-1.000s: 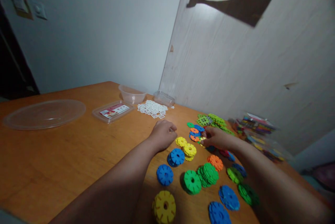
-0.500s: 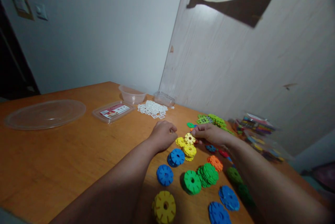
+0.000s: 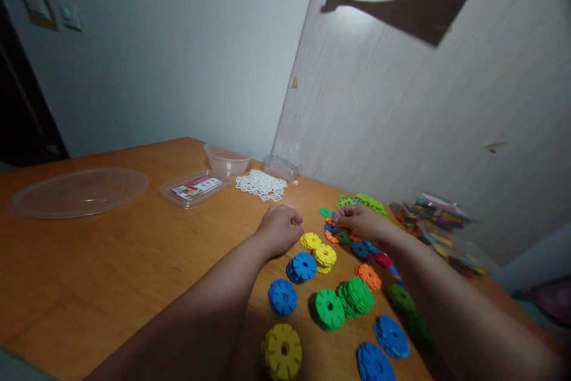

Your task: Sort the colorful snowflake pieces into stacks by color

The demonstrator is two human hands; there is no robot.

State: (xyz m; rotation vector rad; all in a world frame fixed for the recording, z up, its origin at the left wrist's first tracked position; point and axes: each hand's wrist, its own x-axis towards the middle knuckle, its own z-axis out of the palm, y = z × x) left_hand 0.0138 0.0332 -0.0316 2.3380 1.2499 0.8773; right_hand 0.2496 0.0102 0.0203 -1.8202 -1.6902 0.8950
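My left hand rests on the table with its fingers curled in, just behind a small stack of yellow notched discs; nothing shows in it. My right hand reaches into a loose mix of orange, blue and green discs. Its thumb and fingers are pinched together at the mix, and what they grip is hidden. A taller yellow stack stands between the hands, nearer to me. Blue discs are piled close to it.
Nearer me stand green stacks, an orange pile, blue piles and a big yellow stack. White square pieces, a clear tub and lids lie farther back. Bagged items are at right.
My right hand has moved away from the yellow stack to the mixed discs. The pale yellow disc at its fingertips is no longer there. My left hand has stayed in place.
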